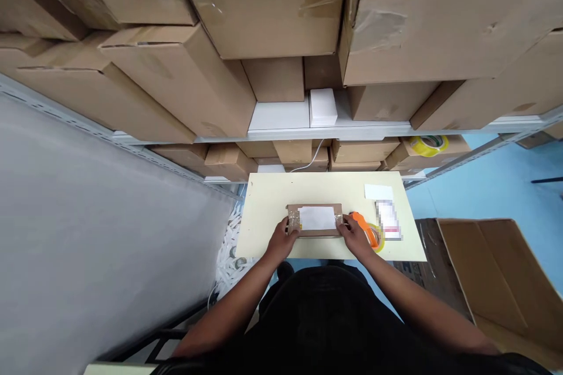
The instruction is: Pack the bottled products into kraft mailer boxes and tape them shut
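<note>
A small cardboard box point(315, 234) rests on the pale table, with a white paper label point(316, 218) on its top and clear tape at both ends. My left hand point(281, 238) grips the box's left end, fingers behind and thumb at the front corner. At the right end, my right hand point(353, 236) holds it the same way. Just beside my right hand lies an orange tape dispenser point(363, 226) with a roll of yellowish tape point(379, 238), partly hidden by that hand.
A white paper point(378, 192) and a blurred-out item point(389, 220) lie on the table's point(264, 199) right side. Shelves point(281, 133) of cardboard boxes rise behind, with a yellow tape roll point(429, 145). A large open carton point(492, 269) stands right; paper strips point(229, 252) cover the floor left.
</note>
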A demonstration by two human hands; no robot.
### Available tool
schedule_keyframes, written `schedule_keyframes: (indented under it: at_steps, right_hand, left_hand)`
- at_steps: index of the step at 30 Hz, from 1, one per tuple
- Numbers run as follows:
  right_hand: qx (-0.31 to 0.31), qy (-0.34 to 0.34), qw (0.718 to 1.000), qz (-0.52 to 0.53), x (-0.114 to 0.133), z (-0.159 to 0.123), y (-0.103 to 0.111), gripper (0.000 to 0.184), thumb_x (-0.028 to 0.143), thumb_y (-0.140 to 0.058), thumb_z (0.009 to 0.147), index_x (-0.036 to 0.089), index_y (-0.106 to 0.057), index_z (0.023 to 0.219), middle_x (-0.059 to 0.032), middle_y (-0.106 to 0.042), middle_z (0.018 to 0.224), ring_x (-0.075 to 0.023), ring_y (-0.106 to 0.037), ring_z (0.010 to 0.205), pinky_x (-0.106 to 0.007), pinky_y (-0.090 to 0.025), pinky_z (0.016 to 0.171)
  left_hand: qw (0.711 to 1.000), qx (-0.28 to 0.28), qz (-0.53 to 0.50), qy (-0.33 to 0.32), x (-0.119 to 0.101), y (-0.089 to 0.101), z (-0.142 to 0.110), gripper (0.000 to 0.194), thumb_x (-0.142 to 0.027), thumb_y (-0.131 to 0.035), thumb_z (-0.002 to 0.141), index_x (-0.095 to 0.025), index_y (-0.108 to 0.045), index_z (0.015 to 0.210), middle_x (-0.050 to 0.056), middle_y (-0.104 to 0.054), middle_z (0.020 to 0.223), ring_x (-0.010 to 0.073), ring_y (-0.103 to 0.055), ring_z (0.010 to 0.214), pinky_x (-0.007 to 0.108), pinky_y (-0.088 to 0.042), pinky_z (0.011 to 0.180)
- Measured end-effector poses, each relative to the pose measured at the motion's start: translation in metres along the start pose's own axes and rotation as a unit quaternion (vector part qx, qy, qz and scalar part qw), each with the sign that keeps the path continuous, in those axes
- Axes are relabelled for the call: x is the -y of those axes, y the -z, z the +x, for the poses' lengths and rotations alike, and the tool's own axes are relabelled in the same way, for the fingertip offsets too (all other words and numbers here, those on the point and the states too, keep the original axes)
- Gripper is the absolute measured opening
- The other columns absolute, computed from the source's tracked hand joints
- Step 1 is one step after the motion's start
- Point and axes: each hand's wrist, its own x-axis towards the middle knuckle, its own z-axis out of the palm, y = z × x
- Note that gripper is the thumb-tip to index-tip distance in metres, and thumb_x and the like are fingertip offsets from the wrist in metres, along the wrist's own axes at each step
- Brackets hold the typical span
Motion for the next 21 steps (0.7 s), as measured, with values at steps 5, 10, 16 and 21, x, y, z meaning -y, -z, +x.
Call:
schedule_keyframes:
  at_steps: [5,10,16,21]
  right_hand:
    - [0.022,0.041,0.999,0.023,0.02,0.015,0.027,0.05,0.054,-0.059,0.089,0.025,-0.069,0.128,-0.0082,-0.073,0.122,-0.0285,-0.069,0.108,-0.043,-0.054,0.095]
    - [0.003,0.085,0.996,0.041,0.046,0.033,0.046,0.047,0.054,-0.057,0.091,0.026,-0.07,0.127,-0.0077,-0.072,0.127,-0.0281,-0.068,0.111,-0.041,-0.053,0.096]
    - [-0.077,0.079,0.991,0.079,0.068,0.036,0.064,0.045,0.057,-0.054,0.093,0.026,-0.073,0.119,-0.0059,-0.076,0.119,-0.0288,-0.068,0.109,-0.042,-0.052,0.096]
    - [-0.185,0.078,0.975,0.091,0.075,0.021,0.092,0.049,0.061,-0.054,0.093,0.023,-0.074,0.117,-0.0075,-0.074,0.124,-0.0306,-0.065,0.118,-0.043,-0.048,0.103]
  left_hand:
    - [0.998,-0.059,-0.018,-0.015,-0.037,-0.003,-0.01,0.055,-0.046,-0.062,0.093,-0.02,-0.058,0.142,0.012,-0.066,0.136,0.0279,-0.062,0.122,0.04,-0.045,0.105]
    - [0.996,-0.078,-0.033,-0.034,-0.071,0.002,-0.003,0.057,-0.054,-0.059,0.095,-0.021,-0.06,0.141,0.012,-0.066,0.136,0.0277,-0.064,0.117,0.038,-0.05,0.097]
    - [0.994,-0.046,-0.018,-0.093,-0.098,0.004,0.031,0.057,-0.053,-0.059,0.095,-0.023,-0.059,0.143,0.012,-0.064,0.137,0.0261,-0.065,0.111,0.035,-0.053,0.089]
    - [0.988,0.038,-0.003,-0.153,-0.128,-0.01,0.056,0.056,-0.052,-0.059,0.096,-0.024,-0.057,0.145,0.012,-0.061,0.138,0.0253,-0.064,0.111,0.035,-0.054,0.087]
